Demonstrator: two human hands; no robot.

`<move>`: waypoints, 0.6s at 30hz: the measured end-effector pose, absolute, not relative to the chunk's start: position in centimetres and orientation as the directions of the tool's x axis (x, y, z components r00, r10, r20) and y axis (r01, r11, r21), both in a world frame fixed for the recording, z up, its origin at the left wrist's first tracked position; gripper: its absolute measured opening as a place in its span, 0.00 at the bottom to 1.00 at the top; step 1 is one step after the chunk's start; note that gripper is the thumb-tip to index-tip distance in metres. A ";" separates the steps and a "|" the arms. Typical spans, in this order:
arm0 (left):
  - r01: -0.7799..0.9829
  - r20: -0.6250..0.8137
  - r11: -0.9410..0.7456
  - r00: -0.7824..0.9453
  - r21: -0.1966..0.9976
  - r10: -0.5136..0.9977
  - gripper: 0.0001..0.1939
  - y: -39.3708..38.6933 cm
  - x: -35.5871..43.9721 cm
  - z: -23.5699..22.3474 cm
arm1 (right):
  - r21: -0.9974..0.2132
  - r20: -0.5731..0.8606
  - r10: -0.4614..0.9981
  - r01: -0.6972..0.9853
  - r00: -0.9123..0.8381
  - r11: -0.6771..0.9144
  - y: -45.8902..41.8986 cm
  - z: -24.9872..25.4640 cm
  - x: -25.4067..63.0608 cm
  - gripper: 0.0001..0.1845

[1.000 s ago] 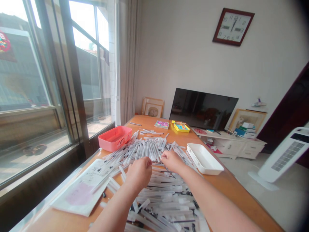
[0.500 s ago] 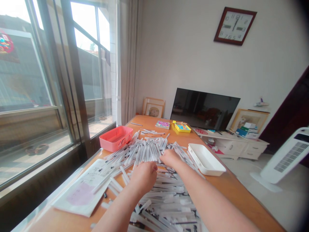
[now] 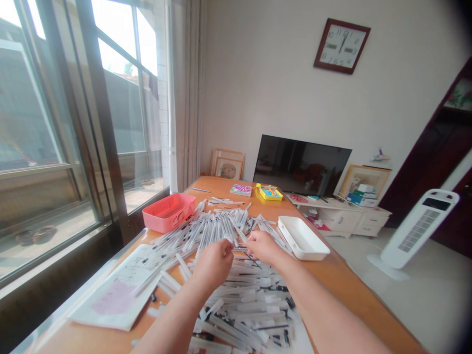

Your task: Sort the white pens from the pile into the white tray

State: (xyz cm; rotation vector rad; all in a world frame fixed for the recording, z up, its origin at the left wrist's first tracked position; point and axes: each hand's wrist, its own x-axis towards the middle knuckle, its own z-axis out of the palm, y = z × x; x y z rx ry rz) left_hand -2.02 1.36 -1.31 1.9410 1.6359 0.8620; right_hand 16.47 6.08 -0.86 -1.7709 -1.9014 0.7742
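A large heap of thin clear plastic tubes with dark parts inside [image 3: 239, 305] covers the middle of the orange wooden table [image 3: 342, 280]. My left hand [image 3: 213, 263] rests on the near left of the heap, with its fingers curled under and hidden. My right hand [image 3: 263, 247] is a short way to its right, its fingertips down among the tubes. I cannot tell whether either hand grips a tube.
A pink plastic box [image 3: 168, 212] stands left of the heap, and a white tray [image 3: 302, 238] stands right of it. A printed paper sheet [image 3: 118, 295] lies at the near left. Beyond lie a book [image 3: 241, 190] and a yellow box [image 3: 270, 193]. A window runs along the table's left.
The whole scene has shifted left in the view and looks slightly farther off. Both hands stay at the heap, with my left hand a little higher in the picture.
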 end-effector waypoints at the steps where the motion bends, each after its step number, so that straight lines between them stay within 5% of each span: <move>1: 0.619 0.152 -0.164 0.073 0.768 0.986 0.12 1.4 -1.9 -1.2 | -0.697 -0.072 0.991 0.716 -0.115 0.033 4.9 -0.6 16.9 0.09; 4: 0.270 0.026 -0.049 0.088 0.962 0.996 0.19 0.9 -1.3 -0.3 | -0.880 -0.132 0.969 0.474 -0.210 -0.017 1.2 -0.3 17.8 0.09; 8: -0.171 -0.030 0.089 0.318 0.981 0.948 0.22 -0.5 -0.7 0.7 | -0.980 -0.197 0.919 0.076 -0.340 -0.182 -2.6 -0.7 18.6 0.09; 13: -0.321 -0.008 0.136 0.370 0.937 0.929 0.17 -1.0 0.0 0.8 | -0.964 -0.169 0.930 -0.141 -0.326 -0.225 -4.6 -1.3 18.6 0.15; 18: -0.373 0.027 0.114 0.354 0.921 0.935 0.18 -0.9 0.6 0.7 | -0.986 -0.091 0.945 -0.106 -0.314 -0.130 -4.8 -1.2 18.0 0.22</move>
